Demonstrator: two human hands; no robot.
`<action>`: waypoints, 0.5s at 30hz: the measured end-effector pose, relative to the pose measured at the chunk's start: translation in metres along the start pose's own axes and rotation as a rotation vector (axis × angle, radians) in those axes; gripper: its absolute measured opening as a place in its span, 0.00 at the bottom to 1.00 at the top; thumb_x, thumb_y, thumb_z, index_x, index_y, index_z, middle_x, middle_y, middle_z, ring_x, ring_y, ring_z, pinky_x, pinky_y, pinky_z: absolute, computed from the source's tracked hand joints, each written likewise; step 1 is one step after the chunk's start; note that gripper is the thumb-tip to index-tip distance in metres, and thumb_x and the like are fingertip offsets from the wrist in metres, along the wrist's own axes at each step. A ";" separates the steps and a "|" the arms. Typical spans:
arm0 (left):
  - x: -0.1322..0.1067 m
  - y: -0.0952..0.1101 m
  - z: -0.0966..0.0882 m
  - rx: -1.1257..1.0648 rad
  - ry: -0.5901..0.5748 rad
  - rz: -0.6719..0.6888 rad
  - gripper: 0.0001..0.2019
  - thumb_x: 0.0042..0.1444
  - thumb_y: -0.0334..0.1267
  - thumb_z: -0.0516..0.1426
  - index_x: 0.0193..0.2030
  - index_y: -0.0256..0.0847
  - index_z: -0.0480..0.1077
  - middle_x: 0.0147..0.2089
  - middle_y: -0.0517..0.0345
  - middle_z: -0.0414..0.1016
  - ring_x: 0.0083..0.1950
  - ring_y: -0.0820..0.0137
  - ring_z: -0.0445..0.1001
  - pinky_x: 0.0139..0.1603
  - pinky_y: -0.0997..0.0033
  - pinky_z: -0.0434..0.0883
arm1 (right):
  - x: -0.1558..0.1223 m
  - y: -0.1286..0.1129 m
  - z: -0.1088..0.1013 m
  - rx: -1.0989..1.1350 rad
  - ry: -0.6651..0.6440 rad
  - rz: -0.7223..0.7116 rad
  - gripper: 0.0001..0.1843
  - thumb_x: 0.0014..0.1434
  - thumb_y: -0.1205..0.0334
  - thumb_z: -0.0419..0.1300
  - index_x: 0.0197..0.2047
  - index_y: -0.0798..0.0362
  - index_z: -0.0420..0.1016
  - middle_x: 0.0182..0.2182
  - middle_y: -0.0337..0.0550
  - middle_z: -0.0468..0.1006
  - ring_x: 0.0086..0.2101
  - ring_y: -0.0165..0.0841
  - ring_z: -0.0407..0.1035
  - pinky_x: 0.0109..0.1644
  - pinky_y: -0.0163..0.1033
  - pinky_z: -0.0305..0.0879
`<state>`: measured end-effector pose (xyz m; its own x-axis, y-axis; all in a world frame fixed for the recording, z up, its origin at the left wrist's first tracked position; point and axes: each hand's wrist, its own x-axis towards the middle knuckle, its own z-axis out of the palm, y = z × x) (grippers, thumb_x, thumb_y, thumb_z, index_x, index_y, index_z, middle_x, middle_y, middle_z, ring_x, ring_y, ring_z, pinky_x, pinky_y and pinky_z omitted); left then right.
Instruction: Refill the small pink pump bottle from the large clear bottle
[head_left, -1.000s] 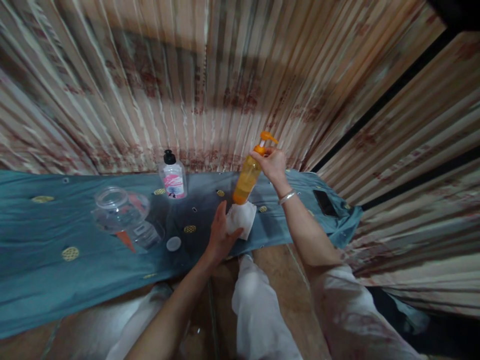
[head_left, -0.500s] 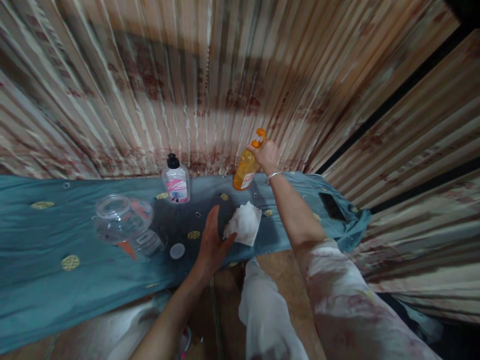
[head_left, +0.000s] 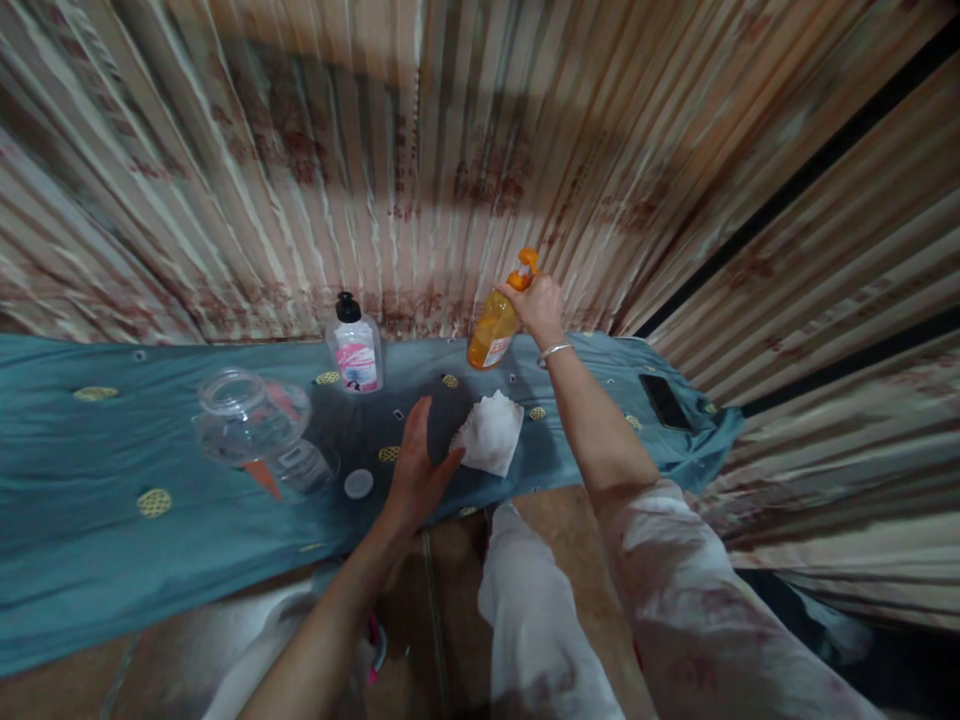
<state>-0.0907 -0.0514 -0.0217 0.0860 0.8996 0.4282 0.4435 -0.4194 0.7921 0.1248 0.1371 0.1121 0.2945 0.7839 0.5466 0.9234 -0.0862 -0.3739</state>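
Observation:
My right hand (head_left: 538, 306) grips the neck of an orange pump bottle (head_left: 495, 326), which is tilted with its base at the far edge of the blue cloth (head_left: 90, 500). My left hand (head_left: 416, 472) lies open and flat on the cloth, its fingers stretched out. Just to the right of that hand lies a crumpled white tissue (head_left: 489, 432), close to the fingers but apart from them.
A small bottle with a pink label and black cap (head_left: 354, 346) stands at the back. A clear glass jar (head_left: 259, 432) lies on its side at left, a white lid (head_left: 358, 484) beside it. A dark phone (head_left: 664, 401) rests at the cloth's right end. Striped curtains hang behind.
My right hand has carried the orange bottle from above the tissue back to the far edge of the cloth. My left hand let go of the tissue and now lies flat beside it.

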 end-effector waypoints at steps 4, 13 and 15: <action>0.001 -0.002 0.001 0.000 -0.001 -0.010 0.37 0.54 0.43 0.59 0.68 0.40 0.48 0.67 0.37 0.57 0.68 0.53 0.57 0.64 0.46 0.58 | -0.004 0.001 -0.003 -0.021 -0.020 0.001 0.30 0.54 0.40 0.59 0.42 0.63 0.75 0.39 0.62 0.79 0.41 0.46 0.74 0.43 0.46 0.67; 0.002 -0.004 0.004 -0.014 0.006 0.011 0.37 0.54 0.44 0.59 0.67 0.40 0.49 0.66 0.37 0.58 0.67 0.52 0.57 0.64 0.44 0.57 | -0.017 0.016 -0.014 0.082 0.012 -0.030 0.32 0.55 0.42 0.59 0.50 0.62 0.72 0.43 0.61 0.79 0.45 0.46 0.73 0.49 0.46 0.65; 0.002 -0.005 0.006 -0.013 0.002 0.018 0.37 0.54 0.44 0.59 0.67 0.40 0.49 0.66 0.38 0.58 0.67 0.52 0.58 0.64 0.45 0.58 | -0.032 0.023 -0.018 0.095 0.017 -0.023 0.31 0.56 0.44 0.58 0.51 0.62 0.71 0.45 0.61 0.78 0.47 0.46 0.72 0.50 0.46 0.65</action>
<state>-0.0872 -0.0471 -0.0278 0.0915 0.8918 0.4432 0.4304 -0.4367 0.7900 0.1414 0.0986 0.0994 0.2784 0.7743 0.5683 0.9027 -0.0087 -0.4302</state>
